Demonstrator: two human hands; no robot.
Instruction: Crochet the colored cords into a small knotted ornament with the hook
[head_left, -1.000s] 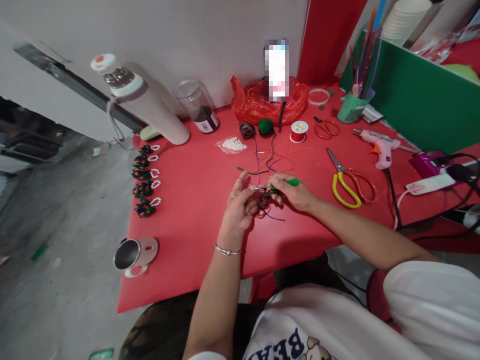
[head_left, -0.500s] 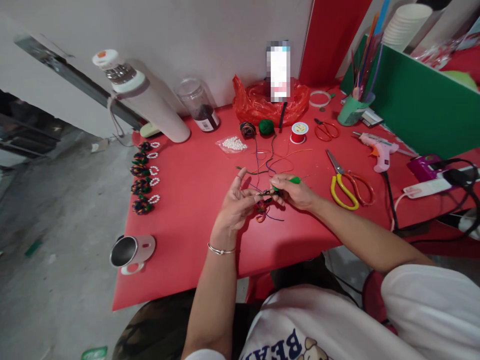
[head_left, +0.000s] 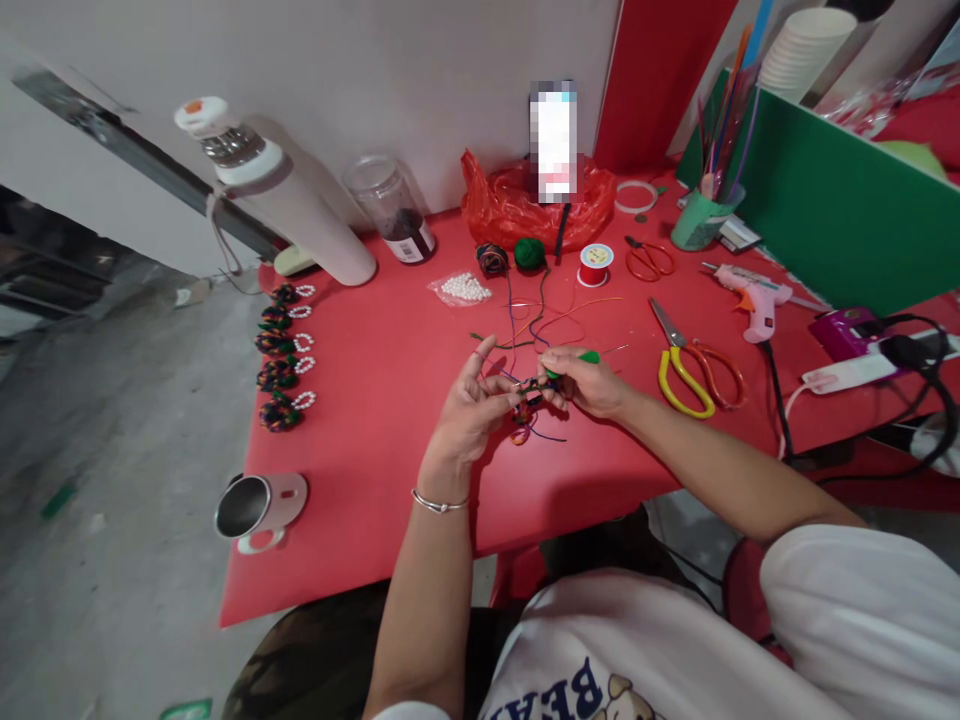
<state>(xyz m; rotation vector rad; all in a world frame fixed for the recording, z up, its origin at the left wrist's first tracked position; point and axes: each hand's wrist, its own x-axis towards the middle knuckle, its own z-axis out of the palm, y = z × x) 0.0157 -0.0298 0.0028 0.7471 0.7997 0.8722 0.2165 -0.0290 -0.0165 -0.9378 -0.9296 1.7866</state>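
Observation:
Over the middle of the red table (head_left: 360, 470) my two hands meet around a small multicoloured yarn piece (head_left: 523, 410). My left hand (head_left: 472, 405) pinches the yarn piece with thumb and fingers, its other fingers raised. My right hand (head_left: 589, 382) is closed around a green-handled hook (head_left: 581, 359), whose tip points into the yarn. Loose coloured threads (head_left: 540, 325) trail from the piece toward a dark yarn ball (head_left: 493, 259) and a green yarn ball (head_left: 529, 252).
Several finished yarn pieces with pearl loops (head_left: 279, 350) line the left edge. A steel cup (head_left: 247, 507), white bottle (head_left: 285, 200), jar (head_left: 394, 210), bag of pearls (head_left: 463, 289), red thread spool (head_left: 595, 264), yellow scissors (head_left: 686, 375), glue gun (head_left: 750, 290) and power strip (head_left: 862, 368) stand around.
Both hands stay together on the yarn piece with small finger movements; the view has shifted slightly.

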